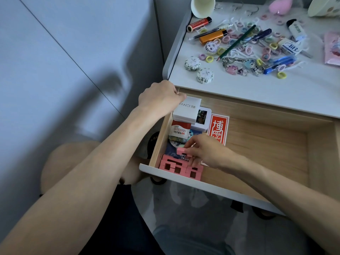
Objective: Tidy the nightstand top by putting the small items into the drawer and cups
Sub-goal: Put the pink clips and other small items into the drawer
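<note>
Pink block, pinched in the fingertips of the right hand, hovers just over the pink stack in the near-left corner of the drawer. Seat it flush against the others so the row stays compact (space will be wanted). Farther back, the left hand grips a corner of the white box; beyond, hair ties still litter the nightstand top below a cup.

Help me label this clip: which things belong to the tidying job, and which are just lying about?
Job: drawer, pink block in right hand, white box in left hand, hair ties, orange lighter, green pencil, keychains, cup.
Lying about: grey wall panel, floor.
</note>
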Motion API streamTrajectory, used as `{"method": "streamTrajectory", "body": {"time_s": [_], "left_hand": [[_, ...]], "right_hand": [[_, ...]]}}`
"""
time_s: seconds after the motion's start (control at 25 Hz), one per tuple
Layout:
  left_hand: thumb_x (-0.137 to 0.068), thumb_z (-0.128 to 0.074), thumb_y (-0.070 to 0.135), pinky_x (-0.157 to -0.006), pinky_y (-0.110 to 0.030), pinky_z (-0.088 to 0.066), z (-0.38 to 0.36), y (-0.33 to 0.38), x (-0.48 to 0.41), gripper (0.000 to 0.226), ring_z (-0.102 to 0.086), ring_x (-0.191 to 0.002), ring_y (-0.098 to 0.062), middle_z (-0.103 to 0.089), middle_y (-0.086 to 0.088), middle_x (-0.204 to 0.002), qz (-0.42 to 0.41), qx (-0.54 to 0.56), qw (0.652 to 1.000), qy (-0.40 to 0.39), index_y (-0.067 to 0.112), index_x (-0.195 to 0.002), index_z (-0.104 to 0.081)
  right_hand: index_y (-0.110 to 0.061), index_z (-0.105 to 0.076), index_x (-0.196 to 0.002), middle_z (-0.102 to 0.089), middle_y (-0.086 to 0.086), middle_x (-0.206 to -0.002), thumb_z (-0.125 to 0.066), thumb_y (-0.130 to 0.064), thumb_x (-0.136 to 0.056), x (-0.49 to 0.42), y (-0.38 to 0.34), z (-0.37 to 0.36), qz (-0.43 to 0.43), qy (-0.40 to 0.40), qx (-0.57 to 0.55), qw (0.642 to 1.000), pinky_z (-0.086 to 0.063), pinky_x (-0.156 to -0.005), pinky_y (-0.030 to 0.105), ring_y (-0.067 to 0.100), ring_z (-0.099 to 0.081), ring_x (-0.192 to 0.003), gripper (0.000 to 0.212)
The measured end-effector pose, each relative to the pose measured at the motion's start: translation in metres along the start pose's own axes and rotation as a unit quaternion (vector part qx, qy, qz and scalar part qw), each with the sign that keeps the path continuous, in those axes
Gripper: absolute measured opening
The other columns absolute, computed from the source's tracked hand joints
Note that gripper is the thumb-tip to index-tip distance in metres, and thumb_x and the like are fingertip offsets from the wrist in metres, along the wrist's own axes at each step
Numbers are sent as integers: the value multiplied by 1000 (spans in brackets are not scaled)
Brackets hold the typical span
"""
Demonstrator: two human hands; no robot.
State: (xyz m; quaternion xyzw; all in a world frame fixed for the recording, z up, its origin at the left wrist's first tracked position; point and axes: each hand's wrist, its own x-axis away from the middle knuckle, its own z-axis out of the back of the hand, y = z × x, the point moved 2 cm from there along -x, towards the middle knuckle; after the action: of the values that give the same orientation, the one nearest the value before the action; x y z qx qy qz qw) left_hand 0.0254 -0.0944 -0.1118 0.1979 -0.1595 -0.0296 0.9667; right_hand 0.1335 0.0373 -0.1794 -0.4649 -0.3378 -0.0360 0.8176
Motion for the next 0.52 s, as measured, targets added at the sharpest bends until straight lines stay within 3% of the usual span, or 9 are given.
{"method": "streamTrajectory", "body": {"time_s": [0.08, 0.2, 0.4, 0.52], "left_hand": [[-92, -54, 53, -78, -36, -55, 1, 0, 0, 38, -71, -80, -24, -73, -1, -88, 0, -6, 1000, -1, 19, -93, -71], [-91, -54, 54, -81, -38, -55, 1, 0, -1, 35, -70, -82, -25, -72, -1, -89, 2, -6, 1000, -4, 22, -90, -69], [-92, -53, 53, -82, -40, -56, 0, -3, -2, 35, -70, -83, -26, -71, -2, -91, -1, -5, 1000, -2, 22, -89, -68], [-94, -52, 51, -85, -42, -56, 1, -2, -2, 35, -71, -82, -27, -72, -2, -93, -2, -4, 1000, -3, 21, -94, -69]], "right_hand": [[-11, -61, -106, -71, 5, -85, -54, -17, -98, -2, -5, -4, 12, 12, 42, 999, -58, -63, 22, 9, -71, -63, 12], [-11, -66, -110, -72, 1, -92, -55, -17, -98, -7, -7, -9, 24, 22, 89, 995, -59, -74, 26, 7, -71, -69, 17], [-11, -67, -110, -74, 3, -88, -57, -16, -97, -12, -3, -21, -16, 24, -26, 999, -60, -79, 30, 7, -73, -70, 17], [-12, -71, -105, -73, 3, -82, -58, -19, -96, -17, -2, -27, -35, 71, -41, 996, -59, -72, 27, 12, -72, -72, 17]]}}
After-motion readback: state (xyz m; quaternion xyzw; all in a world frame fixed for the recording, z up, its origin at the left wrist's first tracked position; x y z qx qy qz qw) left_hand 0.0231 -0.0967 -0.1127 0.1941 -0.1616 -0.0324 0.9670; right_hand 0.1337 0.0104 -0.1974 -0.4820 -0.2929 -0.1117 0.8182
